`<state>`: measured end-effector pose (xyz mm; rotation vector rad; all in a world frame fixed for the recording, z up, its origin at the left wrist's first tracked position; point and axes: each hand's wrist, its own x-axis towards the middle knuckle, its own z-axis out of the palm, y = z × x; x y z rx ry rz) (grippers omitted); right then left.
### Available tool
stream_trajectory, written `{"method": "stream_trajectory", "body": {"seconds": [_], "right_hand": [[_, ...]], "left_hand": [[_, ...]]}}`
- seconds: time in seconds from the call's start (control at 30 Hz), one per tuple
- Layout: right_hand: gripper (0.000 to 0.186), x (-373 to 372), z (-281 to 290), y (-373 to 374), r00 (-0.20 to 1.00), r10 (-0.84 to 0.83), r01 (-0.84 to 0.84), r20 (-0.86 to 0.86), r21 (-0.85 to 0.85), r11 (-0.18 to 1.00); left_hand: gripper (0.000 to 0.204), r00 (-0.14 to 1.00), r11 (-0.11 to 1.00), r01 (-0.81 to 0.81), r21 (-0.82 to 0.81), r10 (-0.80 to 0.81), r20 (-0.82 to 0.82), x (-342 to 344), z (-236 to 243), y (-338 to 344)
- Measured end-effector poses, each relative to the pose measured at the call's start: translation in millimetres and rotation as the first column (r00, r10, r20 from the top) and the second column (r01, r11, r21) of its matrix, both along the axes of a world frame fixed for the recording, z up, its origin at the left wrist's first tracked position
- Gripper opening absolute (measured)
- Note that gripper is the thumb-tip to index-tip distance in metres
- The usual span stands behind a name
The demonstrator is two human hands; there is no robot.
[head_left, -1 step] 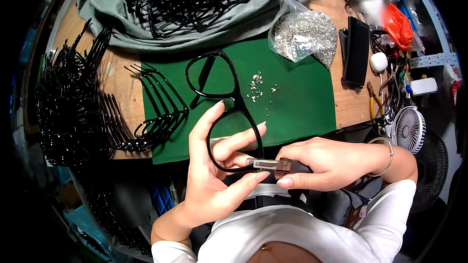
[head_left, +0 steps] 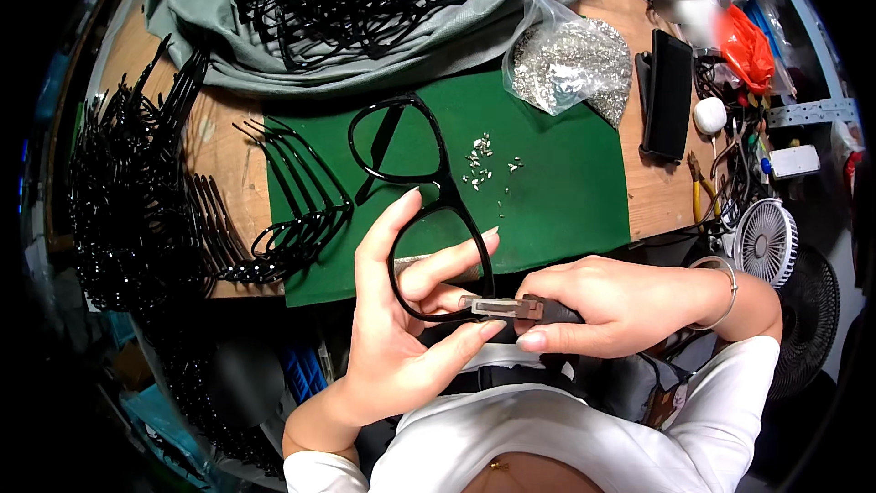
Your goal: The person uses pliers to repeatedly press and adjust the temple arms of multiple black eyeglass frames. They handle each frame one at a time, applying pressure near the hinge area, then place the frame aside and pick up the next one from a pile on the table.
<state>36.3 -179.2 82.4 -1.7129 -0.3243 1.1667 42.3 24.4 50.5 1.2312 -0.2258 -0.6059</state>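
Observation:
My left hand (head_left: pixel 388 361) is closed around the lower rim of a black eyeglass frame (head_left: pixel 445 190), its forefinger stretched along the rim. The frame stands lengthwise, with one temple arm visible behind the far rim. In my right hand (head_left: pixel 611 306) is a pliers-like tool with a flat metal head (head_left: pixel 500 309) and dark grips. Its jaws meet the frame's near corner, beside my left thumb; the exact contact point is too small to make out. Small silver pieces (head_left: pixel 480 162) lie scattered on the green mat (head_left: pixel 566 201) beyond my hands.
Several black frames (head_left: pixel 315 219) stand nested at the left, beside a large black pile (head_left: pixel 128 210). A grey cloth (head_left: pixel 365 82) holds more at the back. At the right are a clear bag of silver pieces (head_left: pixel 566 64), a black case (head_left: pixel 669 96), yellow-handled pliers (head_left: pixel 697 196) and a fan (head_left: pixel 765 242).

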Motion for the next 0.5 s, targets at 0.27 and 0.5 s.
{"method": "stream_trajectory", "body": {"seconds": [0.27, 0.5], "right_hand": [[0.040, -7, -6, -2, 0.988, -0.106, 0.098, 0.113, 0.076, 0.992], [0.024, -14, -7, -1, 0.880, -0.475, 0.469, 0.023, 0.130, 0.874]], "left_hand": [[0.086, 0.999, 0.999, -0.027, -0.025, 0.026, -0.030, 1, 3, -4], [0.087, 0.998, 0.997, -0.057, -0.050, 0.055, -0.035, 4, 5, -4]]}}
